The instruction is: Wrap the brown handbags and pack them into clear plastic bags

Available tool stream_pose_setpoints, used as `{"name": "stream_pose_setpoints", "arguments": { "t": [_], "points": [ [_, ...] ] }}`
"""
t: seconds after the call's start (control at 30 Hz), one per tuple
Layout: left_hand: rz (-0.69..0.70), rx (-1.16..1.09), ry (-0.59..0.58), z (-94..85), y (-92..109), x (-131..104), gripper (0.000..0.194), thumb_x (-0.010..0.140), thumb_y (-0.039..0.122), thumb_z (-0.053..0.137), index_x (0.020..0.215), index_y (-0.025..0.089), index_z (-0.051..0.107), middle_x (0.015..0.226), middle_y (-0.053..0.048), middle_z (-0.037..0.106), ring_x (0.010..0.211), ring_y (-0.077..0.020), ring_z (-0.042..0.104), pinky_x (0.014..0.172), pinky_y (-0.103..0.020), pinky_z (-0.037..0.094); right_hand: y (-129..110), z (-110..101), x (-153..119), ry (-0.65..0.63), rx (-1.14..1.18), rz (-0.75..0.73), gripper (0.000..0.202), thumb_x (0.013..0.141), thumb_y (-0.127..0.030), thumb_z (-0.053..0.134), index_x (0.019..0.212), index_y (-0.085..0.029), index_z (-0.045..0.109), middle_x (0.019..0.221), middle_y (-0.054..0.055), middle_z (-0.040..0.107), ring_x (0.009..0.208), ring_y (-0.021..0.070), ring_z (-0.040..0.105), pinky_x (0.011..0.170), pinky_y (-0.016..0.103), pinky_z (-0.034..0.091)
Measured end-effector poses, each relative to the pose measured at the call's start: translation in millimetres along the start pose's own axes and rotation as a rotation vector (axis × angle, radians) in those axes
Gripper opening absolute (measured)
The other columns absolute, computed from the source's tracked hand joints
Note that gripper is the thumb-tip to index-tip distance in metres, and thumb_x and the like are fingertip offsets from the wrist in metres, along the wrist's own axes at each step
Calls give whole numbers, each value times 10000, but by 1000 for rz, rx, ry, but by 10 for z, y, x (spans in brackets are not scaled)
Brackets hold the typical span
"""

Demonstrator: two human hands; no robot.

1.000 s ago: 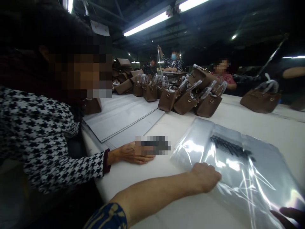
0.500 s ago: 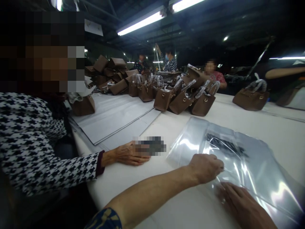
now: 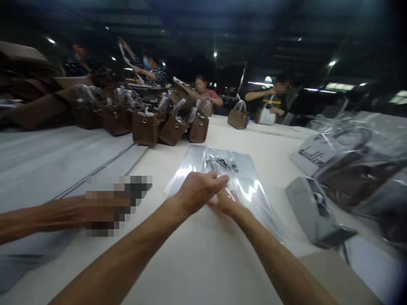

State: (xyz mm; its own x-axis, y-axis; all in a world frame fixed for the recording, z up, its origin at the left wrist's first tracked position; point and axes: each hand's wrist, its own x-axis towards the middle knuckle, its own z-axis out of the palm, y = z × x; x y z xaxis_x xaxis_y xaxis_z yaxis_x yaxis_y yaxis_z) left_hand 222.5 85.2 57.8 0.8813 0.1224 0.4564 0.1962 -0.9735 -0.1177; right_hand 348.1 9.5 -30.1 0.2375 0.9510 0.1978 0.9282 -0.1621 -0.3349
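Clear plastic bags (image 3: 251, 178) with dark printing lie flat on the pale table (image 3: 190, 262) in front of me. My left hand (image 3: 202, 188) is closed at their near edge, its fingers bent together; whatever it pinches is too small to make out. Just below and to the right, my right hand (image 3: 224, 201) touches the near edge of the plastic, partly hidden behind my left hand. Its fingers are covered and blurred. Both hands are close together.
A co-worker's hand (image 3: 108, 207) rests at the left beside a dark, blurred object. Brown handbags (image 3: 144, 127) line the back left. At the right stand a grey device (image 3: 310, 212) and plastic-wrapped bags (image 3: 349, 169). People are working beyond the table.
The view has turned right, bringing the grey device and wrapped bags into sight. My hands have come closer together at the plastic's near edge.
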Motion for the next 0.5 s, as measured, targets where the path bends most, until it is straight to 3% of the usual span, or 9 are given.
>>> {"name": "stream_pose_setpoints", "arguments": {
  "t": [0.13, 0.2, 0.23, 0.3, 0.33, 0.4, 0.5],
  "points": [
    [63, -1, -34, 210, 20, -65, 203, 892, 378, 407, 987, 299, 569, 679, 22, 526, 482, -110, 457, 445, -228, 215, -286, -96, -803, -15, -47, -29, 299, 820, -343, 532, 1085, -205, 539, 1071, 65, 602, 983, 228, 543, 835, 363, 434],
    [75, 12, -34, 257, 40, -87, 257, 906, 401, 358, 948, 284, 583, 706, 18, 528, 477, -103, 437, 444, -224, 213, -215, -193, -1397, 124, -63, -62, 216, 871, -340, 453, 1019, -220, 557, 886, 26, 644, 766, 163, 586, 700, 296, 467],
    [91, 12, -35, 263, 48, -87, 281, 910, 398, 348, 904, 261, 593, 721, 13, 529, 493, -102, 442, 448, -222, 226, -93, -256, -1714, 234, -107, 21, 198, 873, -338, 457, 991, -217, 561, 860, 27, 648, 759, 156, 593, 704, 288, 468],
    [137, -12, -21, 258, 62, -71, 307, 909, 378, 359, 819, 211, 600, 794, -7, 544, 577, -109, 481, 478, -218, 281, 284, -392, -2322, 378, -280, 345, 306, 840, -426, 492, 1019, -185, 551, 957, 79, 639, 883, 204, 595, 793, 340, 463],
    [163, -26, -10, 254, 69, -57, 313, 907, 371, 370, 791, 193, 599, 841, -19, 553, 636, -117, 504, 504, -219, 311, 502, -453, -2589, 355, -374, 543, 480, 797, -527, 500, 1108, -162, 518, 1074, 123, 600, 963, 259, 570, 826, 402, 451],
    [206, -52, -2, 250, 86, -26, 326, 909, 368, 372, 781, 176, 602, 918, -40, 562, 748, -140, 532, 560, -230, 355, 894, -542, -2999, 164, -447, 848, 829, 686, -671, 509, 1293, -120, 386, 1243, 191, 483, 1095, 354, 487, 855, 499, 419],
    [215, -76, -42, 247, 123, 17, 373, 923, 379, 334, 780, 167, 605, 903, -45, 573, 799, -157, 545, 584, -243, 369, 1192, -618, -3271, 27, -448, 1009, 934, 631, -714, 491, 1354, -148, 323, 1245, 181, 484, 1146, 376, 438, 881, 520, 391]
  ]
}}
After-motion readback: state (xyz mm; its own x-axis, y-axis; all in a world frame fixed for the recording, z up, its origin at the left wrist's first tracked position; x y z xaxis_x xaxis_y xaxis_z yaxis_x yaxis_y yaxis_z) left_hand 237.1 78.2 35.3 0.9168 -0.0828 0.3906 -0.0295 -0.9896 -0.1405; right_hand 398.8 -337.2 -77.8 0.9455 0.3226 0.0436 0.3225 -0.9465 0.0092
